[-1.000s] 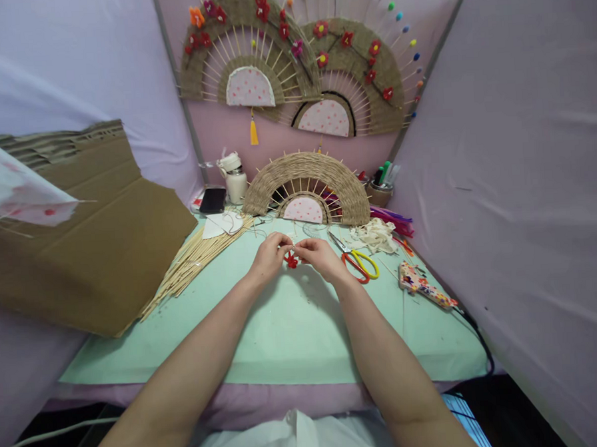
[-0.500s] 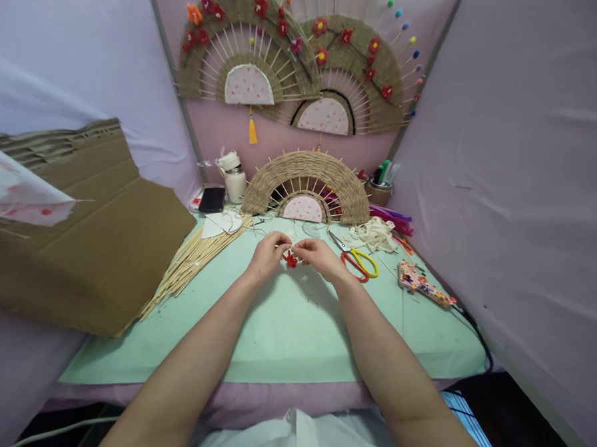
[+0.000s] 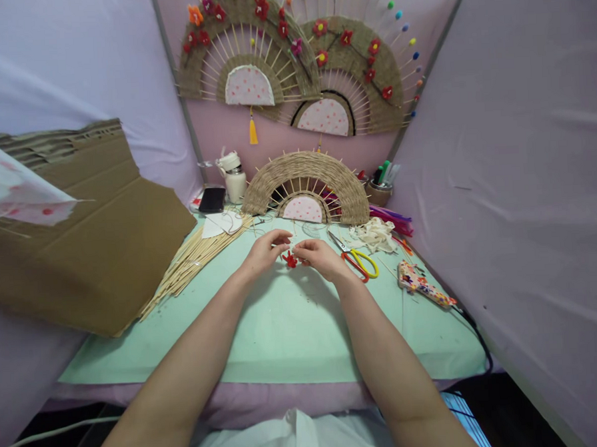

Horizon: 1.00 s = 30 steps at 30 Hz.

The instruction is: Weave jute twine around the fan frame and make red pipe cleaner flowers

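Mint tabletop [image 3: 284, 337]: scissors [image 3: 359, 265] beside right grip [image 3: 322, 257], pinching red flower [image 3: 291, 260]; left grip [image 3: 264, 252] parted.

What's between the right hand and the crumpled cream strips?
In the head view, red-and-yellow scissors lie between the right hand and the cream strips.

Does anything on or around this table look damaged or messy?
Yes. The cardboard on the left has a ragged top edge with corrugated ridges exposed, as if its surface layer was torn away. On the right, the cream material lies in a crumpled heap beside the scissors, which looks untidy.
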Each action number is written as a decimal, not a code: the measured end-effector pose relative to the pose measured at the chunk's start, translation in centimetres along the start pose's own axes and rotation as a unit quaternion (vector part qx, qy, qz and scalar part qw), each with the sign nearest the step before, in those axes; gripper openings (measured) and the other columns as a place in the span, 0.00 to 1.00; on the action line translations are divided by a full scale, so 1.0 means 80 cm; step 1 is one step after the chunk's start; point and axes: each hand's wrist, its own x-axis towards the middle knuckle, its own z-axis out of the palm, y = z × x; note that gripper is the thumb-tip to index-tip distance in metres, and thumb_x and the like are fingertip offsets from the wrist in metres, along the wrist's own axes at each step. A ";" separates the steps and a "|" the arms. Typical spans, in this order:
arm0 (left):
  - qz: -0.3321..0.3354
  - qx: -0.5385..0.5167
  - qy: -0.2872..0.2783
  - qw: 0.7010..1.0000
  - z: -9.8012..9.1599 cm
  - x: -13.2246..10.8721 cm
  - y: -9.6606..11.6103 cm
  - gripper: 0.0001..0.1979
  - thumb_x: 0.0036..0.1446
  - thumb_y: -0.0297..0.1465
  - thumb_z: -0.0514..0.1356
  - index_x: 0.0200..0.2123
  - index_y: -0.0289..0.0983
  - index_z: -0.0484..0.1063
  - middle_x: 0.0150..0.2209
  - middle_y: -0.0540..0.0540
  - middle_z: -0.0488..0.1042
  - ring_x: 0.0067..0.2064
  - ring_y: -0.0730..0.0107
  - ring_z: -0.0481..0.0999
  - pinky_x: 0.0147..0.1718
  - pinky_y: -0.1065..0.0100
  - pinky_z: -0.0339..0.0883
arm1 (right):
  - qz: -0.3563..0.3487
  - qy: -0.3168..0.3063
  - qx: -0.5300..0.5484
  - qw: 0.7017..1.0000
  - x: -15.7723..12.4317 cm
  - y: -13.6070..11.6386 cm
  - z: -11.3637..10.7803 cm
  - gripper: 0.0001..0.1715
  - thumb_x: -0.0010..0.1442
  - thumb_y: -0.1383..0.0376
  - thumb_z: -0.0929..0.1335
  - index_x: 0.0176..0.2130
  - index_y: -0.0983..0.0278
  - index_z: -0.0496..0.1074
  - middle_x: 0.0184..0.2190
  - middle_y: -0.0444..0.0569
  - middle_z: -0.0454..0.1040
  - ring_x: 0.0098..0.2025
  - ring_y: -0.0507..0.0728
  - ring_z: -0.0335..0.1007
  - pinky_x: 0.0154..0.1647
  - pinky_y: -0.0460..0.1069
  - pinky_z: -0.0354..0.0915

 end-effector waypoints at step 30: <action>0.065 0.139 -0.029 0.988 -0.013 0.003 -0.008 0.05 0.55 0.28 0.53 0.30 0.36 0.68 0.31 0.48 0.71 0.35 0.69 0.68 0.36 0.67 0.61 | -0.050 0.022 -0.036 0.998 -0.004 -0.011 0.009 0.15 0.53 0.57 0.66 0.32 0.65 0.74 0.29 0.47 0.73 0.30 0.51 0.66 0.31 0.46 0.60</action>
